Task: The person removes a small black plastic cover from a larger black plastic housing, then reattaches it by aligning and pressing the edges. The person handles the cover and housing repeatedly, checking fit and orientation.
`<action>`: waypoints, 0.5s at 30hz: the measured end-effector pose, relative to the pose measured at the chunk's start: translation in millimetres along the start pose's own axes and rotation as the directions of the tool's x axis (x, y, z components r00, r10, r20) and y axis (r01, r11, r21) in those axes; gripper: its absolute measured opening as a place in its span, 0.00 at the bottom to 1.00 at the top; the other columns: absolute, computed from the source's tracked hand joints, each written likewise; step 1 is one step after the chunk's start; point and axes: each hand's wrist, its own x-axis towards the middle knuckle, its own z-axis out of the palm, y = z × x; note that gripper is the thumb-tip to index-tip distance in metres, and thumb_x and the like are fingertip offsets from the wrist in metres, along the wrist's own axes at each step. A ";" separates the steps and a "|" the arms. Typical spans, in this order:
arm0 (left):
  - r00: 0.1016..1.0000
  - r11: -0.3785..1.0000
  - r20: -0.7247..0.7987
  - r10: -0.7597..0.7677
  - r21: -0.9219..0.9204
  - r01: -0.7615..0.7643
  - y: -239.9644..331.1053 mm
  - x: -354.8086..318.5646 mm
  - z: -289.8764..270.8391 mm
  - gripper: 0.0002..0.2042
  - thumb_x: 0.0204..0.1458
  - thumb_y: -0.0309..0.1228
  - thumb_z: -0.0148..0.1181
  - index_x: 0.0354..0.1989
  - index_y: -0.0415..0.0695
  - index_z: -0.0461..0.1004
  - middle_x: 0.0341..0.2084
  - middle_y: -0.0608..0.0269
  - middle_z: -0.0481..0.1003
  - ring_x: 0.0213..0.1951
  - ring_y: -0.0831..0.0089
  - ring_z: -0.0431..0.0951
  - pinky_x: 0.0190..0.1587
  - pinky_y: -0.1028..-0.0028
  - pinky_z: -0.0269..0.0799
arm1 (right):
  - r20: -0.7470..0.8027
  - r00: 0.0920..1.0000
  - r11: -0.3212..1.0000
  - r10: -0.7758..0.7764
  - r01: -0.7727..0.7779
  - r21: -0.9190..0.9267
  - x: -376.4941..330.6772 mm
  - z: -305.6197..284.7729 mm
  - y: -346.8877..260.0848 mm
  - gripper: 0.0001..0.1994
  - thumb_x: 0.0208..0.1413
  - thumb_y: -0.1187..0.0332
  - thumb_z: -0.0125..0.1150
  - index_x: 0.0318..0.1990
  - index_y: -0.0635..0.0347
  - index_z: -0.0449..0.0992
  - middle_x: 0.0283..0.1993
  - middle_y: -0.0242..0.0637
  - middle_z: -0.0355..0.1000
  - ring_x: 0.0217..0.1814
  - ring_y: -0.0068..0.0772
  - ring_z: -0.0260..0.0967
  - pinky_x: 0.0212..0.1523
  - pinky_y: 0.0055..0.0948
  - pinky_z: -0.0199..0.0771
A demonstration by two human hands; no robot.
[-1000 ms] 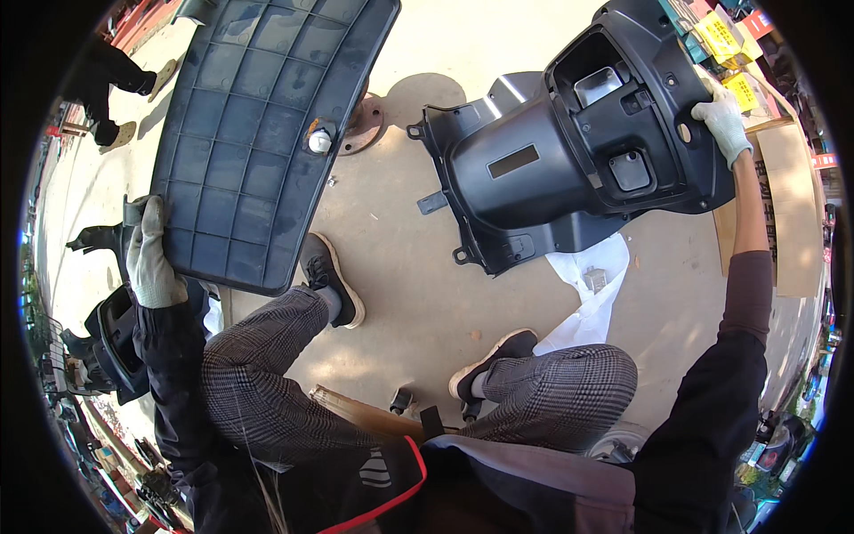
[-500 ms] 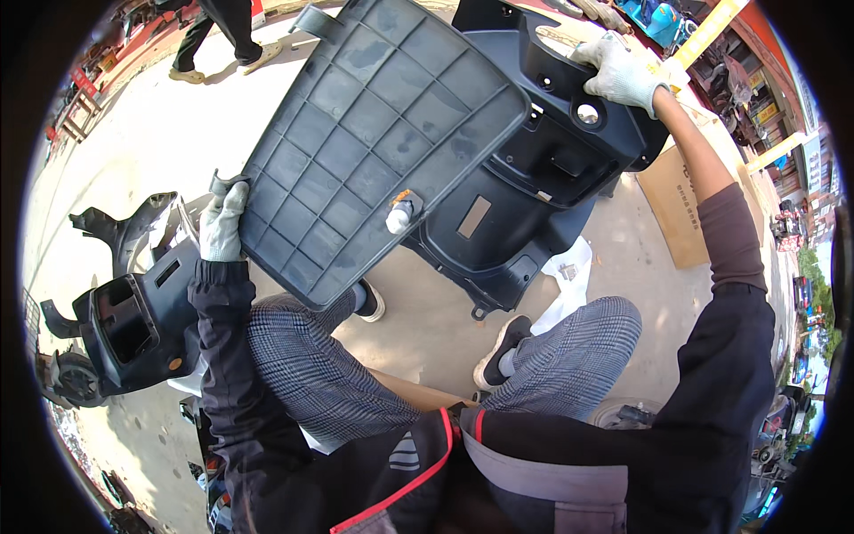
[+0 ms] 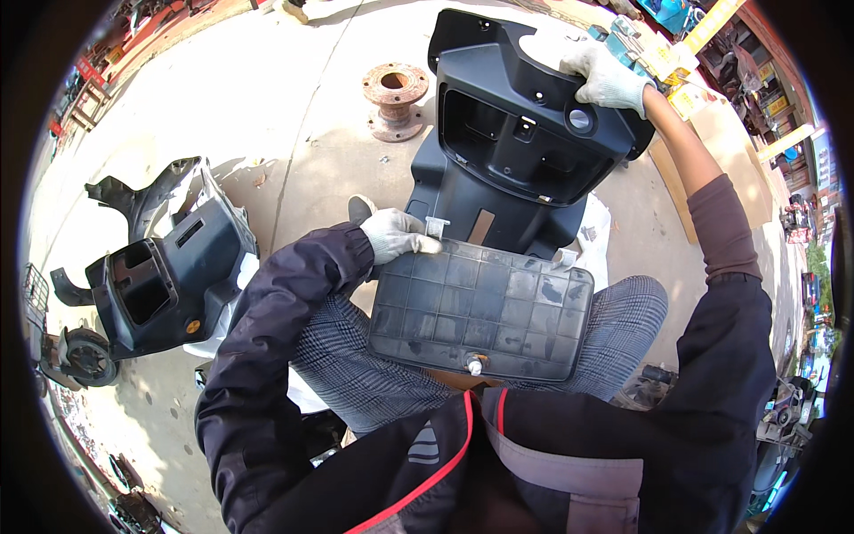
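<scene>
Head view: my left hand (image 3: 400,236) pinches 1 ribbed cover (image 3: 480,311) at its upper-left edge, above my lap (image 3: 334,356). My right-hand (image 3: 607,76) fingers curl around the upright shell's (image 3: 525,158) top rim. Caution: 1-corner support may let the cover swing; a loosened rim grip may topple the shell. Count: 2 hook tabs (image 3: 565,259), 2 shells including the left-side shell (image 3: 209,267), 1 rusty flanged spool (image 3: 394,116).

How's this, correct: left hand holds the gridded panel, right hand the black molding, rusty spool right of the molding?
Wrong side: the head view shows the rusty spool left of the black molding. The rest stands.
</scene>
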 end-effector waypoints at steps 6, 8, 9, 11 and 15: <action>0.994 0.989 0.105 0.014 0.145 -0.029 1.1 69.3 8.7 0.22 0.46 0.49 0.67 0.36 0.40 0.81 0.26 0.61 0.78 0.31 0.73 0.76 0.38 0.73 0.71 | 0.031 0.948 0.895 0.318 -0.288 -0.342 -25.7 50.2 41.7 0.20 0.40 0.73 0.53 0.45 0.61 0.75 0.42 0.50 0.74 0.48 0.48 0.71 0.51 0.38 0.69; 0.993 0.988 0.114 0.007 0.155 -0.025 -0.9 92.9 4.7 0.23 0.45 0.50 0.68 0.37 0.41 0.81 0.26 0.61 0.78 0.31 0.75 0.76 0.38 0.74 0.71 | 0.021 0.945 0.914 0.326 -0.309 -0.261 -34.5 73.3 67.0 0.21 0.41 0.73 0.52 0.47 0.60 0.75 0.45 0.50 0.73 0.52 0.48 0.69 0.55 0.39 0.66; 0.993 0.986 0.113 -0.025 0.170 0.006 -2.3 105.9 2.7 0.23 0.45 0.50 0.68 0.37 0.41 0.81 0.26 0.61 0.78 0.32 0.76 0.75 0.39 0.74 0.71 | -0.057 0.950 0.927 0.308 -0.313 -0.208 -34.1 87.2 80.6 0.22 0.40 0.72 0.52 0.47 0.60 0.75 0.45 0.50 0.73 0.51 0.48 0.70 0.54 0.39 0.67; 0.991 0.991 0.126 -0.040 0.129 0.024 -7.0 131.5 -2.9 0.22 0.45 0.51 0.67 0.35 0.41 0.81 0.25 0.62 0.78 0.31 0.76 0.75 0.39 0.74 0.70 | -0.159 0.920 0.916 0.357 -0.379 -0.134 -29.4 117.4 109.1 0.22 0.40 0.72 0.51 0.47 0.60 0.75 0.45 0.51 0.73 0.49 0.50 0.71 0.53 0.39 0.69; 0.989 0.967 0.118 -0.086 0.249 0.054 -13.9 202.4 -12.9 0.22 0.47 0.51 0.65 0.32 0.40 0.81 0.23 0.64 0.77 0.28 0.76 0.73 0.36 0.74 0.69 | -0.268 0.852 0.883 0.449 -0.470 -0.015 -18.9 178.0 161.1 0.25 0.44 0.65 0.53 0.54 0.57 0.70 0.53 0.48 0.70 0.56 0.49 0.66 0.57 0.39 0.66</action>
